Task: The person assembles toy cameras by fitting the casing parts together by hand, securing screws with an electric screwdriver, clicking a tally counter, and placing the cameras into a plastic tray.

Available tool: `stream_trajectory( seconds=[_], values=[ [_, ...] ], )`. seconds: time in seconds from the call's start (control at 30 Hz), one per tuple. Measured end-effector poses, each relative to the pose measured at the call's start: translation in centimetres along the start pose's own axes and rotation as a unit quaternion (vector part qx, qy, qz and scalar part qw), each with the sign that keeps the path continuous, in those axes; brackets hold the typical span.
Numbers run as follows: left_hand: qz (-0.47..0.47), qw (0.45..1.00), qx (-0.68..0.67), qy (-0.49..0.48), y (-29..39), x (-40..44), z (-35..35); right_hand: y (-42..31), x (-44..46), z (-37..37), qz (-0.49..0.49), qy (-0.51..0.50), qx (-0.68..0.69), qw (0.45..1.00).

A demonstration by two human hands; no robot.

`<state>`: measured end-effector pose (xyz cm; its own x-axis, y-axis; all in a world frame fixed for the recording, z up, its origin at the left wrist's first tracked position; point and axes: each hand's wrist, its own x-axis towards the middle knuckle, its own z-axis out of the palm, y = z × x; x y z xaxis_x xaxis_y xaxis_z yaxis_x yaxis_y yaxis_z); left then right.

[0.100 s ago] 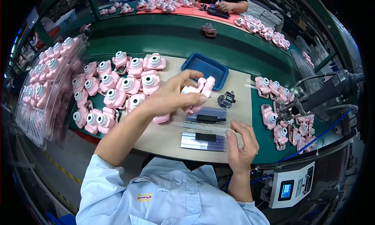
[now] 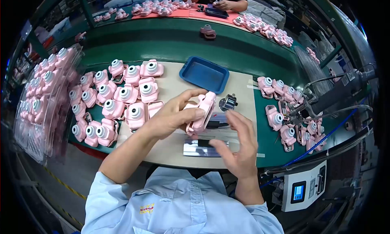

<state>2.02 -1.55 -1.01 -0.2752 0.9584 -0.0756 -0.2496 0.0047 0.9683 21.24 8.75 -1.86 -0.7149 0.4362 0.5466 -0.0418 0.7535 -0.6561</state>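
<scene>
My left hand (image 2: 170, 115) is wrapped around a pink toy camera (image 2: 206, 111), which is tilted so that its edge faces up. Close to the camera's right side is my right hand (image 2: 240, 146), empty, with thumb and fingers spread apart. Beneath the hands lie clear plastic strips (image 2: 191, 150) with black pieces on them; the hands partly cover these. A small black and chrome device (image 2: 228, 102), resembling a tally counter, sits just beyond my right fingertips.
A blue tray (image 2: 207, 74) lies at the mat's back edge. Several pink cameras (image 2: 110, 108) stand at left, beside stacked clear trays (image 2: 44, 126). More cameras (image 2: 287, 133) sit at right under a clamped black tool (image 2: 333, 94). Across the bench, another person's hand (image 2: 223, 5) works.
The camera in my left hand has turned more upright. My right hand has moved left and up toward it, its fingers opening wider. The whole view has shifted slightly.
</scene>
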Motion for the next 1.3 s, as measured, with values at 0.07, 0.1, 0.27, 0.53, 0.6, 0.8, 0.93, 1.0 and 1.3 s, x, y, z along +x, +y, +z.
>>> stream_trajectory(
  seconds=[0.07,0.1,0.27,0.53,0.6,0.8,0.93,1.0,1.3],
  values=[
    [0.0,0.996,-0.084,-0.016,-1.2,0.2,1.1,-0.4,0.9,-0.3,-0.024,-0.011,-0.032,0.999],
    [-0.001,0.994,-0.105,-0.024,-1.8,0.2,1.5,-0.5,1.1,-0.3,-0.025,-0.023,-0.045,0.998],
    [0.023,0.99,-0.139,-0.026,-1.8,-0.8,0.8,-0.2,2.5,1.4,-0.056,-0.064,-0.037,0.996],
    [0.033,0.977,-0.165,-0.128,-2.7,-1.7,-0.2,0.8,1.9,1.2,-0.003,-0.11,0.052,0.993],
    [0.028,0.978,-0.167,-0.122,-3.0,-1.9,-0.3,1.1,1.7,1.3,-0.014,-0.108,0.048,0.993],
    [0.023,0.972,-0.204,-0.114,-3.8,-2.1,-0.3,1.2,0.9,0.7,-0.051,-0.079,0.033,0.995],
    [0.05,0.964,-0.23,-0.12,-4.3,-2.1,0.1,0.9,0.0,0.4,-0.053,-0.059,0.041,0.996],
    [0.074,0.967,-0.209,-0.123,-4.7,-2.0,0.5,1.0,-0.7,0.6,-0.042,-0.05,0.061,0.996],
    [0.083,0.976,-0.166,-0.112,-4.8,-2.3,1.3,1.2,-1.4,0.7,-0.031,-0.031,0.039,0.998]
  ],
)
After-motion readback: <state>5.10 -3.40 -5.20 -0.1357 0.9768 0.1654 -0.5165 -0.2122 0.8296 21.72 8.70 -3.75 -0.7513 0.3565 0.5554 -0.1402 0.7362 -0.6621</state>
